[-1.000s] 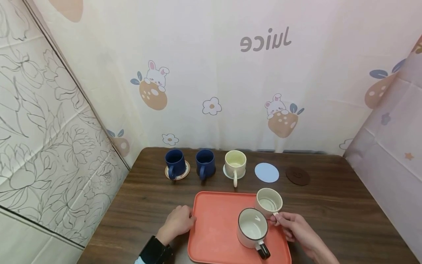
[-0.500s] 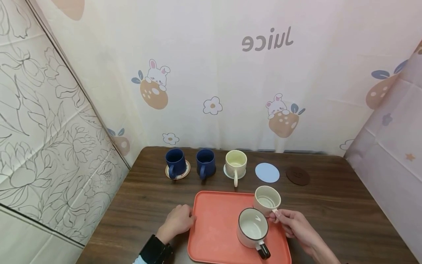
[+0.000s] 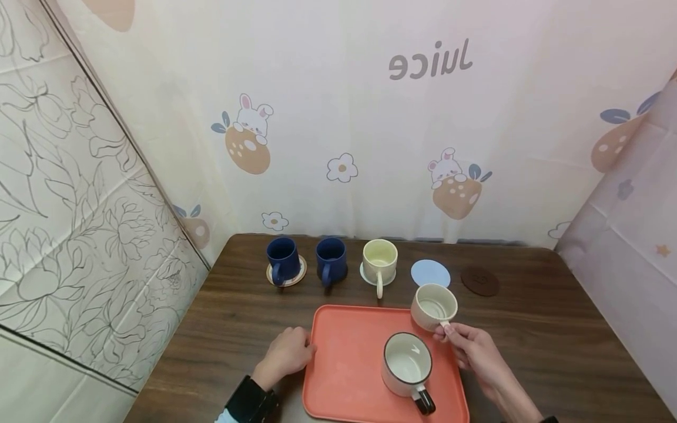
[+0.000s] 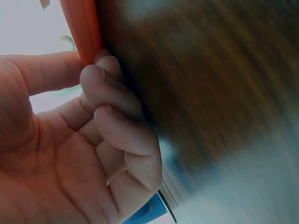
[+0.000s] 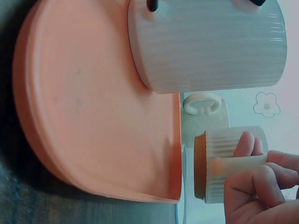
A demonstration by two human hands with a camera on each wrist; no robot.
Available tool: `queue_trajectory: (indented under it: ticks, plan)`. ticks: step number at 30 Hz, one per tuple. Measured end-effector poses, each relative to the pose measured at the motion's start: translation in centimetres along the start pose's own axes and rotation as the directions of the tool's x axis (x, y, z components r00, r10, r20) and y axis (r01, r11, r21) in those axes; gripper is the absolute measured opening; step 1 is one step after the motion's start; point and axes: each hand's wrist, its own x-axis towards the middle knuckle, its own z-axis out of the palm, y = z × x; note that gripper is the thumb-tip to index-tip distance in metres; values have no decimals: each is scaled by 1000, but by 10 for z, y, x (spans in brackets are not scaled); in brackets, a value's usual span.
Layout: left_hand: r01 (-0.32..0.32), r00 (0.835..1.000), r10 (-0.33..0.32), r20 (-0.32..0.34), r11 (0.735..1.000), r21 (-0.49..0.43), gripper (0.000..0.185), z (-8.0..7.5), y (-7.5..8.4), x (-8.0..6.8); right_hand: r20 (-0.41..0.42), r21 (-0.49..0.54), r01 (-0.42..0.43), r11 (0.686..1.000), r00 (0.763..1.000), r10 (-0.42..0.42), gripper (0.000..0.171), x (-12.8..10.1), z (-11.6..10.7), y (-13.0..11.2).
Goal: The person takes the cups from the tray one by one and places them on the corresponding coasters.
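Note:
My right hand (image 3: 476,349) pinches the handle of a cream ribbed mug (image 3: 433,306), held upright over the far right corner of the coral tray (image 3: 344,364). In the right wrist view the mug's tan base (image 5: 200,165) shows beyond the tray's edge. My left hand (image 3: 285,354) grips the tray's left rim; thumb and curled fingers (image 4: 105,88) meet at its orange edge in the left wrist view. On the tray's right half stands a larger white mug (image 3: 407,364) with a dark rim and black handle.
Along the table's back stand a navy mug (image 3: 282,258) on a patterned coaster, another navy mug (image 3: 331,259) and a pale yellow mug (image 3: 379,261) on a light coaster. To their right lie a light blue coaster (image 3: 429,272) and a dark brown coaster (image 3: 479,281). A printed curtain (image 3: 391,117) hangs behind.
My right hand has raised the cream mug and carried it away from me, off the white mug's side toward the light blue coaster. The left hand stays on the tray's rim.

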Motion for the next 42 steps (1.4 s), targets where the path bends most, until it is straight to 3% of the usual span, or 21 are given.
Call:
queue_trajectory:
  ticks: [7, 22, 42]
  plan:
    - [-12, 1000, 12, -13, 1000, 14, 33, 1, -2, 1, -50, -14, 40, 999, 998, -40, 33, 8, 1, -5]
    - [-15, 1000, 15, -8, 1000, -13, 33, 2, -5, 2, -79, -2, 103, 995, 992, -103, 32, 31, -1, -14]
    - [0, 1000, 0, -4, 1000, -32, 31, 1, -3, 1, -47, -15, 158, 987, 986, -159, 38, 74, -12, -24]
